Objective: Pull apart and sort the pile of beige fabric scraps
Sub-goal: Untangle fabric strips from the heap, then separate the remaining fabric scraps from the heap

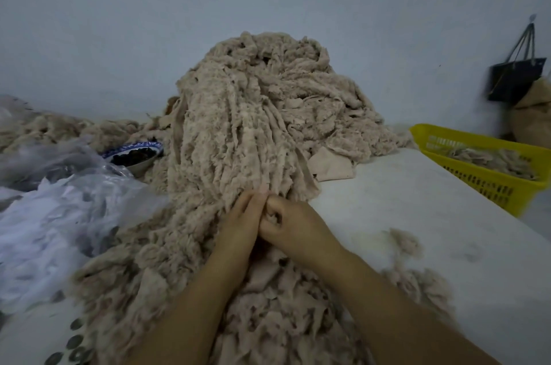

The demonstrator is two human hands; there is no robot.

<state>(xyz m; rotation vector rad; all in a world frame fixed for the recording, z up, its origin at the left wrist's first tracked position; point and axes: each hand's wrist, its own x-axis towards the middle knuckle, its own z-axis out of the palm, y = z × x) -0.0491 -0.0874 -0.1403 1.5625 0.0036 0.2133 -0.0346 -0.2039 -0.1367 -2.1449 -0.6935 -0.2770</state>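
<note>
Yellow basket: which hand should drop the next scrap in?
Probably the right hand: its fingers curl round a scrap, and the yellow basket sits on its side. The left hand lies farther off.

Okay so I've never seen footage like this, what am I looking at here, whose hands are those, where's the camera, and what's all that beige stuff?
There is no machine here. A person wears one wide-angle camera on the head, looking forward and down, so the hands you see are the wearer's own. The left hand and right hand meet at the near edge of a tall pile of beige fabric scraps, which lies on a white surface. The job is pulling it apart and sorting it. The right hand's fingers curl round a small beige scrap. The left hand's fingertips touch the pile, but whether it grips anything is unclear. A yellow basket at the right holds more scraps. At the left are crumpled clear plastic and a blue-rimmed bowl with something dark inside. A dark bag hangs at the far right.
</note>
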